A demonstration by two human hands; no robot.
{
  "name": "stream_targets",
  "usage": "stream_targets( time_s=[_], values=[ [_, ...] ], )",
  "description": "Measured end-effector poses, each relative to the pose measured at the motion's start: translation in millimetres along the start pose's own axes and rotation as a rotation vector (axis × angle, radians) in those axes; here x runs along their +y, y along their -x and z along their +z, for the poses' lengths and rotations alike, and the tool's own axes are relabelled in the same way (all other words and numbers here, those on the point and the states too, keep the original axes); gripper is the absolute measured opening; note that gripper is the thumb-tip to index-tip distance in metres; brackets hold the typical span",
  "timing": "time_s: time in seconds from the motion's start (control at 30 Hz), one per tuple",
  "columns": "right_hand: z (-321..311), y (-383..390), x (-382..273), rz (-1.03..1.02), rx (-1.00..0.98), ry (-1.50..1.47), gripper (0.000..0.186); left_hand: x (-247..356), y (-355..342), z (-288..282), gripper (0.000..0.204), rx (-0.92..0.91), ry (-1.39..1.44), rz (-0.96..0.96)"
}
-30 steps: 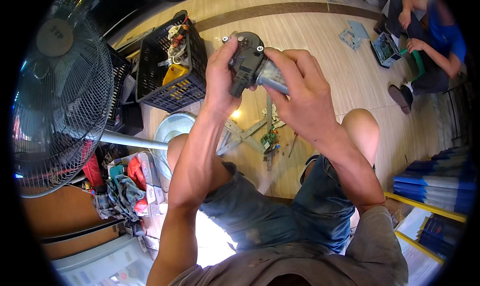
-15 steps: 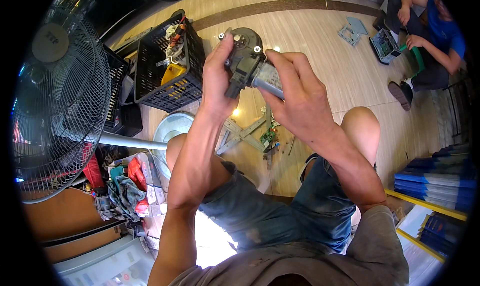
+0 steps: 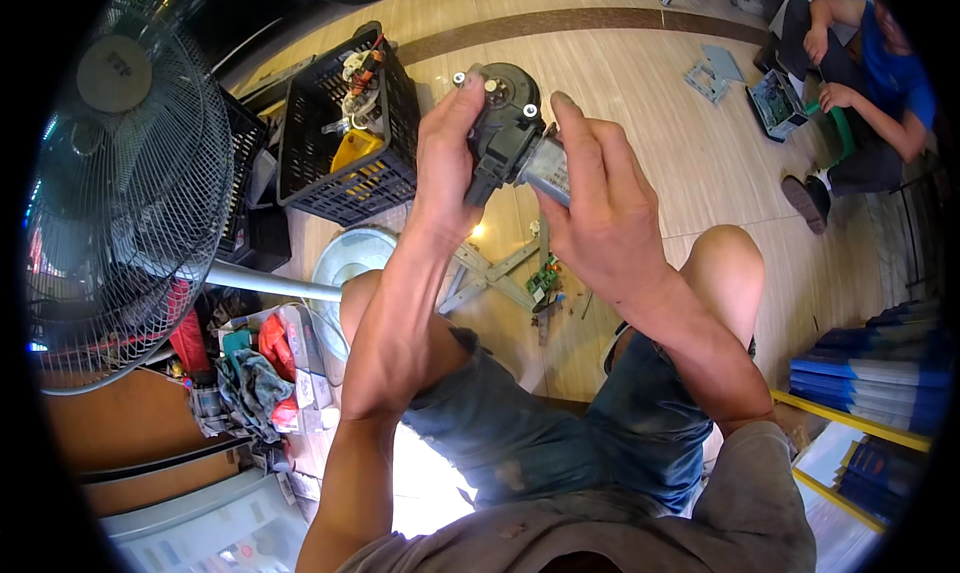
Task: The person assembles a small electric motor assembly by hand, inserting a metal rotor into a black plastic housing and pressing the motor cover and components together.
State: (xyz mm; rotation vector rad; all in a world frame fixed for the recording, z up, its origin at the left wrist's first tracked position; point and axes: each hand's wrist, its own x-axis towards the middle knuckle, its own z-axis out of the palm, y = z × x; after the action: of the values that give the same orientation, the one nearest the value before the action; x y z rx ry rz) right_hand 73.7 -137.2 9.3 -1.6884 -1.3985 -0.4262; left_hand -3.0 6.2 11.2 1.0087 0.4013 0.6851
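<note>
- Head view: small motor unit [image 3: 512, 133], dark gear housing with a silvery metal can, held up in front of the chest, above the knees and the wooden floor [image 3: 660, 143].
- Left hand [image 3: 445, 168] clamped on the dark housing, thumb along its upper left edge, near a pale screw boss.
- Right hand [image 3: 600, 218] closed around the metal can end, index finger raised beside the housing.
- Below the hands, on the floor: pale crossed bracket [image 3: 490, 273] with a small green circuit board [image 3: 543, 278] just beside it.
- Left: black plastic crate [image 3: 345, 178] holding a yellow part; standing fan [image 3: 125, 188] with wire guard.
- Upper right: another person [image 3: 870, 83] seated on the floor, well apart.
</note>
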Motion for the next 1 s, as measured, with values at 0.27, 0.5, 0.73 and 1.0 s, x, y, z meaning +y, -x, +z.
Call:
stream_targets(
  time_s=[0.27, 0.5, 0.73, 1.0],
  values=[
    [-5, -5, -1, 0.109, -0.045, -0.142, 0.077, -6, -2, -3, 0.034, -0.012, 0.073, -0.057],
    [-12, -10, -5, 0.325, 0.035, -0.703, 0.082, -7, -4, 1, 0.044, -0.162, 0.249, -0.114],
    [-6, -8, 11, 0.29, -0.036, -0.81, 0.06, -18, -13, -10, 0.044, -0.195, 0.422, -0.266],
    [-6, -10, 18, 0.337, -0.008, -0.842, 0.052, -23, -9, 0, 0.046, -0.07, 0.296, -0.323]
  ],
)
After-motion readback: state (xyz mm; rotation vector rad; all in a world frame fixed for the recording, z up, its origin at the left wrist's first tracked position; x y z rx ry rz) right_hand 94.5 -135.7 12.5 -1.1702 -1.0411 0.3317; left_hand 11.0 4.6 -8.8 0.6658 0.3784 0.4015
